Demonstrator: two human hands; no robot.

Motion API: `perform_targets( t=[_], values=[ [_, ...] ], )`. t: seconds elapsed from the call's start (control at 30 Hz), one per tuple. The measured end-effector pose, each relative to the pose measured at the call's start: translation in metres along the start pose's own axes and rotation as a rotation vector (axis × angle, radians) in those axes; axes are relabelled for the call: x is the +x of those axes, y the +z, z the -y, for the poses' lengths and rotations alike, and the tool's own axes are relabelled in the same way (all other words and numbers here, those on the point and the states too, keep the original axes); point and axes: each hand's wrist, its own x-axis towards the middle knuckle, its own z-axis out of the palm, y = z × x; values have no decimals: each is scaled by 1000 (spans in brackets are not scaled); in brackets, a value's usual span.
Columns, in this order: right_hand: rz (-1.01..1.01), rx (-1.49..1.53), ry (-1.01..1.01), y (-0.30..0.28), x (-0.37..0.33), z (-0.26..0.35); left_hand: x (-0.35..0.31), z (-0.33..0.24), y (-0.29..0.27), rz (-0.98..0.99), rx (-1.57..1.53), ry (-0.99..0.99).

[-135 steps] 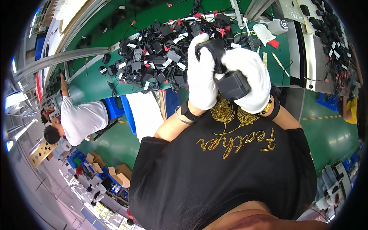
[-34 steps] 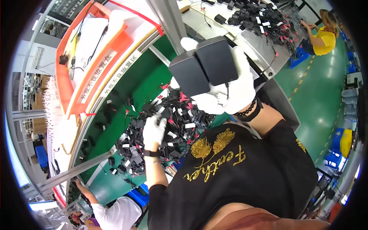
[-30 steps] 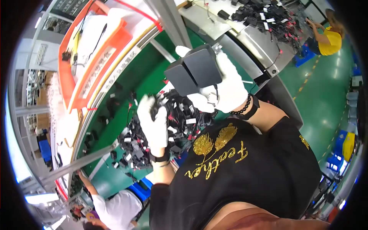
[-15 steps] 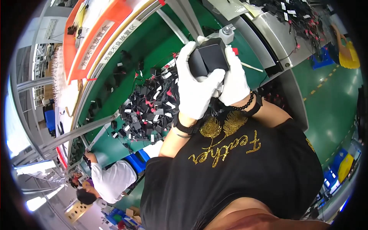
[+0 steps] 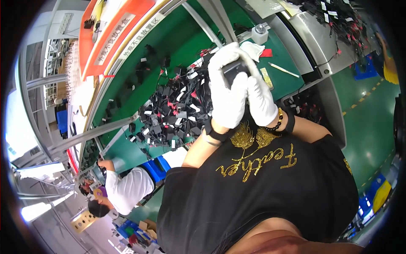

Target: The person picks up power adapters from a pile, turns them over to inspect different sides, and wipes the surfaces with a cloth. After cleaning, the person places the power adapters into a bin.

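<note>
One left hand (image 5: 227,99) and right hand (image 5: 261,101) curl gloved fingers (image 5: 216,65) around a black block (image 5: 233,71) between them. It looks hard, light and maybe slippery; best hold its flat sides.

Bare surface (image 5: 282,51) lies free between bottle (image 5: 259,34) and white stick (image 5: 283,70); a charger heap (image 5: 177,113) crowds the left hand's (image 5: 227,101) left, a metal post (image 5: 220,21) the far side.

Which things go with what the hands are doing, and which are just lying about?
Seem to belong:
- black block, in left hand and right hand
- pile of black plugs, perhaps

Just lying about:
- bottle
- white stick
</note>
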Motion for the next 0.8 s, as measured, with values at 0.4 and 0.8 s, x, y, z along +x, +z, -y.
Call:
perform_targets(
  t=[0.4,0.8],
  values=[
    [56,-197,-18,-4,-6,-19,9,8,-7,-282,-438,-410],
    [195,-138,8,-7,-2,4,7,3,-23,-149,-89,-287]
  ],
)
